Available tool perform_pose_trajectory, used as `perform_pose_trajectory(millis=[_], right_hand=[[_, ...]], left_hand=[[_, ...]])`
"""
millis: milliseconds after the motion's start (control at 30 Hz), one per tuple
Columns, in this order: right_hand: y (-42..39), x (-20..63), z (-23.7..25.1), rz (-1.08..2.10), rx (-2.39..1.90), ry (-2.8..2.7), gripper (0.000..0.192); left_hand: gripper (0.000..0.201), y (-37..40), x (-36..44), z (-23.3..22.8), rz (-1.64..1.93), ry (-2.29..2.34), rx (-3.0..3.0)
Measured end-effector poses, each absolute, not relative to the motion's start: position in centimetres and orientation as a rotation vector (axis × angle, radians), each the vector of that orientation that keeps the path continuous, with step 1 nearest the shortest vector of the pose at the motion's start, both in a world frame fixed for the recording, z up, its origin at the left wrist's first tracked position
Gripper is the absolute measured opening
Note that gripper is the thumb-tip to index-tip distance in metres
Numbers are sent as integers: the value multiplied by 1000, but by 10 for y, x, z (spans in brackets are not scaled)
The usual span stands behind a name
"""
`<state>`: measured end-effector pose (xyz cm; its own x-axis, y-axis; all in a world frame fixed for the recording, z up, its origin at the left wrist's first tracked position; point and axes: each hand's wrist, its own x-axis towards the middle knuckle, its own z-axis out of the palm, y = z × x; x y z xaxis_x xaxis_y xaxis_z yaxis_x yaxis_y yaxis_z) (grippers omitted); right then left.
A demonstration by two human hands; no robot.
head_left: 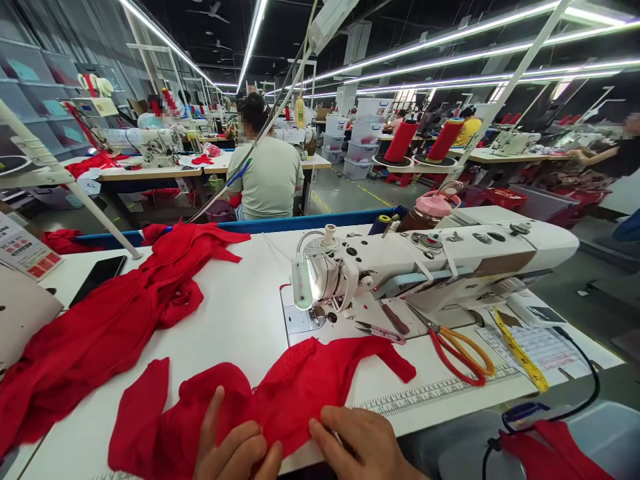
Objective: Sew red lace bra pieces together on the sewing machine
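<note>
A red cloth [295, 390] lay spread and rumpled along the near side of the white worktop [240, 313], just in front of the sewing machine [400, 257]. The right hand [367, 443] had its grip pinched on the near edge of this cloth, between thumb and finger. The left hand [235, 443] touched the same cloth a little to the left, its index finger raised; whether its grip was closed on the fabric, I cannot tell.

To the right of the cloth were small snips [383, 333], then scissors [463, 353] with one red and one orange handle, near a printed ruler strip [445, 393]. A yellow measuring tape [520, 353] lay farther right, across a sheet of paper [547, 352]. On the left, a larger red heap [115, 307] stretched beside a dark phone [100, 279]. On the far side, a person in a pale shirt [270, 177] sat facing away.
</note>
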<state>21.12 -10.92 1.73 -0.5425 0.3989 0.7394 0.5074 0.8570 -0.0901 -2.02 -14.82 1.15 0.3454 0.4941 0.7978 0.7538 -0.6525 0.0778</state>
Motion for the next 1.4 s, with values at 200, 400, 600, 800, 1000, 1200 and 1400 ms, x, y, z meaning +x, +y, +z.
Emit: perform_pose_trajectory(millis=[200,400,600,800,1000,1200,1400], right_hand=[[-85,139,35,613,-704,-2310,9],[-8,48,78,323,-653,-2242,9],[16,124,22,-209,-410,-2434,25],[21,208,-5,-84,-517,-2519,25],[16,218,6,383,-608,-2441,17],[9,212,4,668,-612,-2353,16],[5,214,3,756,-636,-2310,20]], left_hand=[[20,-120,-96,48,-1042,-1402,-2696],[28,-99,-179,120,-444,-1054,-2177],[44,-97,-55,32,-676,-910,-2195],[28,-74,25,-10,-953,-1183,-2339],[22,-64,-17,27,-1366,-2596,-2784],[45,-68,-36,38,-1624,-3021,-2692],[41,-73,-34,34,-1798,-3051,-2609]])
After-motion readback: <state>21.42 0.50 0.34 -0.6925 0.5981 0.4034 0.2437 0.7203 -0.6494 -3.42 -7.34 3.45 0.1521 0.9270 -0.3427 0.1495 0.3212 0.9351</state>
